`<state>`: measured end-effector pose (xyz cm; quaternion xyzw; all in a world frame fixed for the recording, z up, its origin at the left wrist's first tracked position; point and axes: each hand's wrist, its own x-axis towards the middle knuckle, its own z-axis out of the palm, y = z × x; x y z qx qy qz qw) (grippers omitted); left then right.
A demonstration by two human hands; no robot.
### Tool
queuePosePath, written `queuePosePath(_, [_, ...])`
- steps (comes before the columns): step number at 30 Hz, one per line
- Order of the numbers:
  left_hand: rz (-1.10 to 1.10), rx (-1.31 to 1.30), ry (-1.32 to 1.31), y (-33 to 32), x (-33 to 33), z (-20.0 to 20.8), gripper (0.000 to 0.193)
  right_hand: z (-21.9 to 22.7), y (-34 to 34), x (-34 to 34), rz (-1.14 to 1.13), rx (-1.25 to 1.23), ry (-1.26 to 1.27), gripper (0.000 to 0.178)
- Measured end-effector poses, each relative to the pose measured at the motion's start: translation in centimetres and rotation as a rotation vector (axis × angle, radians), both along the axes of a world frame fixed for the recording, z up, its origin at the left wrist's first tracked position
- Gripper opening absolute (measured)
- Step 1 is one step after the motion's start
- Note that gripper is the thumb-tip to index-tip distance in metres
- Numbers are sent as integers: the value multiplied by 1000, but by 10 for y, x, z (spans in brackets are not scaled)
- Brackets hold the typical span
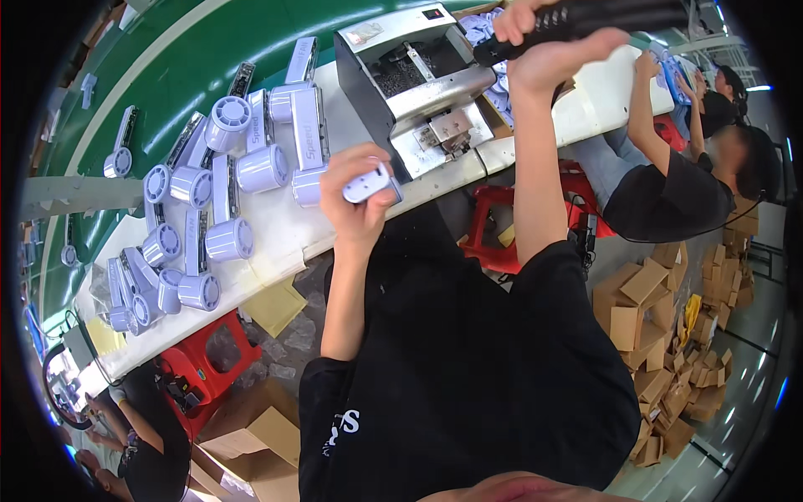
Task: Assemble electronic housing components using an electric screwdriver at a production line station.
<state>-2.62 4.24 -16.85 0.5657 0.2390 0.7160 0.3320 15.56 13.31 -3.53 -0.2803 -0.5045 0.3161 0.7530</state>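
Left grip [351,216] closed round fan [363,186], by desk [280,224]'s near edge | right grip [548,65] wrapped on driver [615,18] | likely screwdriving; next needs steady aim

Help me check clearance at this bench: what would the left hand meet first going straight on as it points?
Probably the dark side of the silver machine, beyond the left hand and the pale lavender piece it holds, though depth is hard to judge from this view.

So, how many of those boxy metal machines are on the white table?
1: the metal machine, on the white table right of the purple fans. The right hand and black tool could hide others.
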Motion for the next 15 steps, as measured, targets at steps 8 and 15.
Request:
queuePosePath(8, [-67, 34, 65, 14, 0, -8, 41, 12, -42, 18, 215, 277, 66, 90])
queuePosePath(15, [-82, 44, 39, 15, -1, -8, 37, -36, -58, -11, 316, 103, 40, 88])
